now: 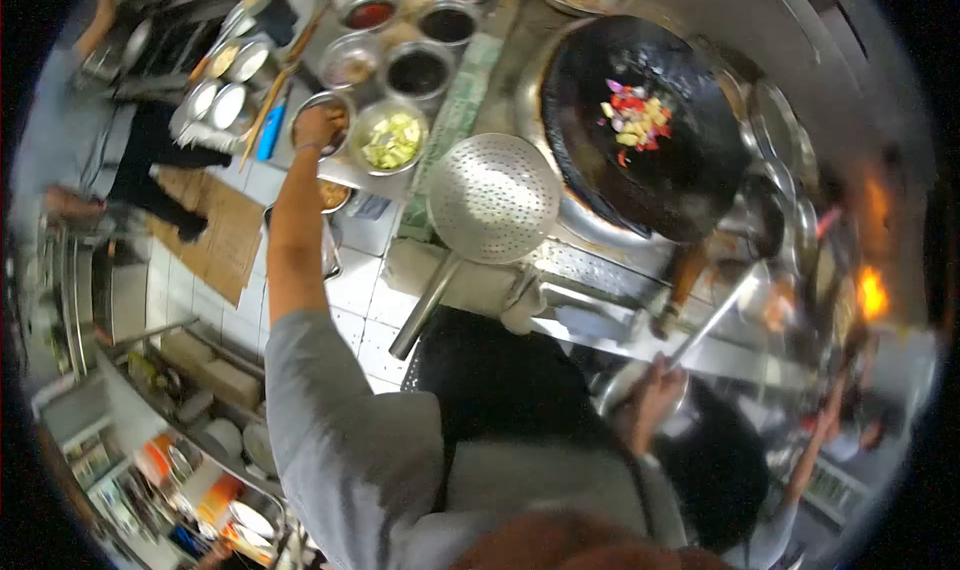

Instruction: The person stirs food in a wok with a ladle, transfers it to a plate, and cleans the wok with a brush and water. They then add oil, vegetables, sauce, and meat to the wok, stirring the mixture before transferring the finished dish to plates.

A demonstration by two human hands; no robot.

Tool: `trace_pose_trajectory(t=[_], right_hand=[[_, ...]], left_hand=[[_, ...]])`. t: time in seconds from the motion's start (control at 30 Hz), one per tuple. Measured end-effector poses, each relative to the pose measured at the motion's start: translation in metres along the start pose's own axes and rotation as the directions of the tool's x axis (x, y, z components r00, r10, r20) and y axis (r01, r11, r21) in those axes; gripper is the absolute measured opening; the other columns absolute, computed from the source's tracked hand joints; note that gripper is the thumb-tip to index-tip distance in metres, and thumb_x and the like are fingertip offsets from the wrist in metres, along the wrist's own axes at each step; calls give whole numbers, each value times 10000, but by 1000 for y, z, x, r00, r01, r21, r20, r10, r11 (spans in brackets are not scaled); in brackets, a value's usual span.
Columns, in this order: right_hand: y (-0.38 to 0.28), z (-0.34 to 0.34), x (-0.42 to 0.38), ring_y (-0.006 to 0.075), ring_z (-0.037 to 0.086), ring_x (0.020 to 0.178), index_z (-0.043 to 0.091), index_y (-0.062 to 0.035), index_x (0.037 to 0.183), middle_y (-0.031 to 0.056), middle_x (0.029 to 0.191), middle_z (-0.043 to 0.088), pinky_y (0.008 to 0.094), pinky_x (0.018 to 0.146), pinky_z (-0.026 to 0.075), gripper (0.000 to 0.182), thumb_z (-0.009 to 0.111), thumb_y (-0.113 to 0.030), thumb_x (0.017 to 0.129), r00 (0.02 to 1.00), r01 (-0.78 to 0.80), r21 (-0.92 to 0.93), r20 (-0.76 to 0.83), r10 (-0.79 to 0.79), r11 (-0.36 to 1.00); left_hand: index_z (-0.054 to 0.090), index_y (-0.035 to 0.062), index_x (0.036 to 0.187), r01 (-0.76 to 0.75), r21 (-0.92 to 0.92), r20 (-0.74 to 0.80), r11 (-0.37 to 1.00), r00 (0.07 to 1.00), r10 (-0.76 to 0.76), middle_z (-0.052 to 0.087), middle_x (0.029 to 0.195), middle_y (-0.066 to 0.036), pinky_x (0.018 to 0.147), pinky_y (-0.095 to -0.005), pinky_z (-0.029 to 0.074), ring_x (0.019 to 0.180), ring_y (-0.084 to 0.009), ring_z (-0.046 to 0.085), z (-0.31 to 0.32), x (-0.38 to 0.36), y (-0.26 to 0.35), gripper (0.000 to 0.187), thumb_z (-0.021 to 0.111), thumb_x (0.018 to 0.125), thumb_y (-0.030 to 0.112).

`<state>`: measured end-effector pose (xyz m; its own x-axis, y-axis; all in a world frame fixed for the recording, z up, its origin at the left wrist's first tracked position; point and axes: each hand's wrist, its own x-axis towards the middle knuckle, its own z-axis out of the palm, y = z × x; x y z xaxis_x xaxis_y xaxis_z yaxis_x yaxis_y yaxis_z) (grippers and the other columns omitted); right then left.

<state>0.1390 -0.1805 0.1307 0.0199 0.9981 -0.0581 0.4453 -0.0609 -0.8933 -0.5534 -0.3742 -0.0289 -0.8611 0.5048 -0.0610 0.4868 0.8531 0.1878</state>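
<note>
My left hand (315,127) reaches into a metal bowl of brown pieces (338,120). Its fingers look bunched together, and whatever they pinch is hidden. Beside that bowl stands another with chopped pale-green vegetable (392,140). My right hand (655,398), low on the right, is closed around a long metal-handled utensil (722,315); I cannot make out its working end. In front of me sits a dark wok (640,195) with chopped red, purple and pale-yellow pieces (637,120) in it. A perforated strainer (495,198) rests beside the wok, handle toward me.
Bowls of dark sauce (418,73) and red sauce (368,13) stand at the back. A blue-handled item (270,132) lies left of my left hand. Flames (872,292) burn at far right, near another person's arm (822,425). Someone in dark trousers (150,160) stands at left.
</note>
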Motion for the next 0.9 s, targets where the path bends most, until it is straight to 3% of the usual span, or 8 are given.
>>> trace_pose_trajectory(t=[0.1,0.17,0.27,0.4,0.53,0.63,0.7,0.9], right_hand=[[23,-6,2,32,314,502,463,-94,787,-74,597,386,234,439,225,244,640,-190,925,1000,-30,124,8,29,992],[19,-7,-1,28,316,512,451,-101,765,-72,604,396,227,448,236,262,637,-185,929,992,-123,168,9,123,978],[46,-18,8,28,320,496,467,-97,772,-70,590,396,225,437,245,256,630,-207,935,996,-86,157,7,86,984],[43,-21,28,23,325,507,495,-86,803,-72,603,403,218,437,245,229,616,-218,944,992,-86,125,108,73,988],[56,-3,56,10,312,511,506,-102,860,-89,630,384,197,437,231,181,588,-228,960,963,-58,253,270,-13,966],[70,16,72,54,365,589,503,-57,913,-50,679,414,235,491,304,183,568,-220,965,938,150,-41,323,-129,988],[67,24,79,71,401,637,508,-27,941,-23,718,458,253,533,350,197,558,-216,967,878,393,-165,359,-316,904],[-35,47,87,91,407,343,443,-54,905,-12,510,428,253,299,336,204,507,-232,982,784,40,183,603,-145,982]], left_hand=[[716,31,874,-1,-227,-186,974,982,-43,700,821,-172,703,-355,552,744,-276,685,-4,-3,-14,292,722,770,304],[648,1,962,197,-793,104,576,976,-190,667,835,-87,694,-299,528,766,-184,653,-17,-7,-15,202,649,817,142],[651,4,928,-188,-885,-206,425,979,5,657,836,-77,682,-275,542,771,-141,648,-65,-51,59,186,642,842,168],[605,-7,1042,-60,-997,-51,39,978,203,652,891,-73,689,-280,529,763,-148,636,-106,-83,229,261,632,868,187],[556,-19,1125,36,-999,19,-28,891,454,662,942,-132,682,-291,549,766,-187,668,-114,-93,379,343,672,849,149],[511,-9,1299,-277,-893,-69,355,863,500,692,899,-197,610,-308,551,663,-187,688,-101,-97,427,526,637,791,46],[534,26,1297,-267,-868,-26,419,867,498,701,833,-175,621,-303,547,647,-167,687,-117,-114,420,530,645,779,46],[575,9,1229,-102,-989,-61,106,940,335,609,1150,-86,677,-245,547,926,-138,623,-133,-186,260,393,664,856,94]])
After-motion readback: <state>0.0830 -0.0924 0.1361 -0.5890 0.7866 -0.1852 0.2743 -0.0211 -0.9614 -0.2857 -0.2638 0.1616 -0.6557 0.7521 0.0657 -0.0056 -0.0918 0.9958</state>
